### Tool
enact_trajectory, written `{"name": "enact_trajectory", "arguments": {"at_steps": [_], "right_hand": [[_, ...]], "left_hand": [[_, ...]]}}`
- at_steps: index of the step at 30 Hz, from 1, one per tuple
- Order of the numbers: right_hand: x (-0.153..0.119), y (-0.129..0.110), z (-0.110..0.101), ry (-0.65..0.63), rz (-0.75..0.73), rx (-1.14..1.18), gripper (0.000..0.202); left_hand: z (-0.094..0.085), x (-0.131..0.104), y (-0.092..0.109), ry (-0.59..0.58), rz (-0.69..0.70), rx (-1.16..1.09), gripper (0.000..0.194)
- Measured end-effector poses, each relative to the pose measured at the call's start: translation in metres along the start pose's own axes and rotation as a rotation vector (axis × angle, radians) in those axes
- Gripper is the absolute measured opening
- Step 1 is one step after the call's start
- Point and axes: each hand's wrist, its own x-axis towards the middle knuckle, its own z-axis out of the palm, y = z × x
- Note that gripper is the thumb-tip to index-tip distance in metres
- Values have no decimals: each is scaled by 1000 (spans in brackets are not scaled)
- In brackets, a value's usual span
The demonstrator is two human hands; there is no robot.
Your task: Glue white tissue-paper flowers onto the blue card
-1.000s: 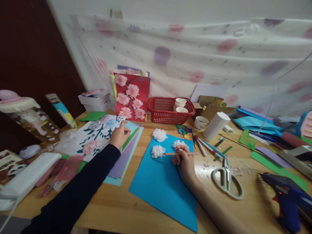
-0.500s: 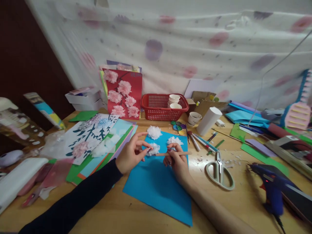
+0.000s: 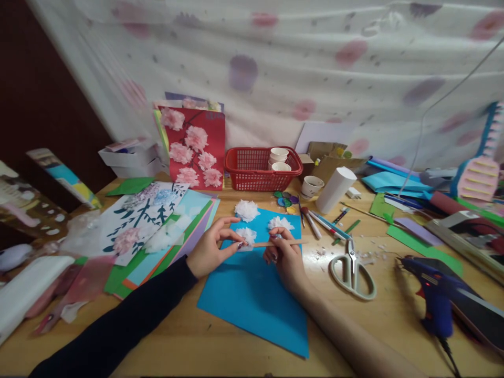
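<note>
My left hand (image 3: 212,247) pinches the edge of a white tissue-paper flower (image 3: 247,237) over the blue sheet of card (image 3: 252,299). In my right hand (image 3: 286,256) is a flat wooden craft stick (image 3: 293,242), held between thumb and fingers. The stick's left end reaches to the flower at my left fingertips; whether it touches cannot be made out. Two more white paper flowers lie at the card's far end: one flower (image 3: 247,210) at the left corner, another flower (image 3: 280,224) behind my right hand, partly covered by it.
On the right lie scissors (image 3: 353,275) and a glue gun (image 3: 433,299) with paper scraps nearby. A red basket (image 3: 255,181) holding cups stands behind, beside a red card with pink flowers (image 3: 199,152). Coloured papers and a floral picture (image 3: 144,220) spread on the left.
The craft stick has turned more edge-on in my right hand, and its left end is closer to the flower. My hands otherwise keep nearly the same place; the view has shifted slightly.
</note>
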Motion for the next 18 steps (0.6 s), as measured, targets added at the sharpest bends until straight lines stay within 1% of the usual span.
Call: {"name": "enact_trajectory", "arguments": {"at_steps": [5,8,13,15,18], "right_hand": [[1,-2,1,7,25,49,16],[1,-3,2,-3,29,53,16],[1,-3,2,-34,36,50,15],[0,-3,2,-38,37,45,15],[-1,-5,4,-27,46,39,15]], "left_hand": [[1,2,0,63,-42,-73,47],[2,2,-1,75,-79,-91,48],[6,1,-4,35,-149,-140,50],[7,1,-5,12,-144,-171,47],[6,2,-6,-11,-100,-165,44]]}}
